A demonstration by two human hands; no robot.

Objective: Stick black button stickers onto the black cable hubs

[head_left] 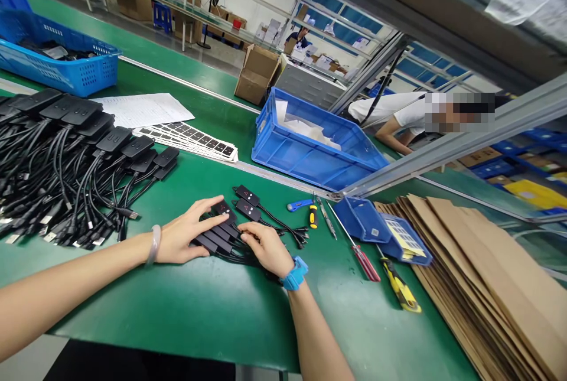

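Note:
A row of flat black boxes with cables (pixel 219 238) lies together on the green bench in front of me. My left hand (pixel 183 234) rests at their left side, fingers spread and touching the boxes. At the cable end, my right hand (pixel 267 248) has its fingers curled around black cables, partly hiding them. Two more black boxes (pixel 248 209) with small red and white marks lie just beyond, their cables trailing right. To the left is a large heap of similar boxes with cables (pixel 75 162), some ending in USB plugs.
Printed label sheets (pixel 190 137) and a paper (pixel 144 110) lie behind the heap. Two blue bins (pixel 305 159) (pixel 97 74) stand farther back. Right of the hands are a blue cutter (pixel 300 205), screwdrivers (pixel 365 263), small blue trays (pixel 361 220) and stacked cardboard (pixel 491 274). A person (pixel 407 115) leans beyond the frame post.

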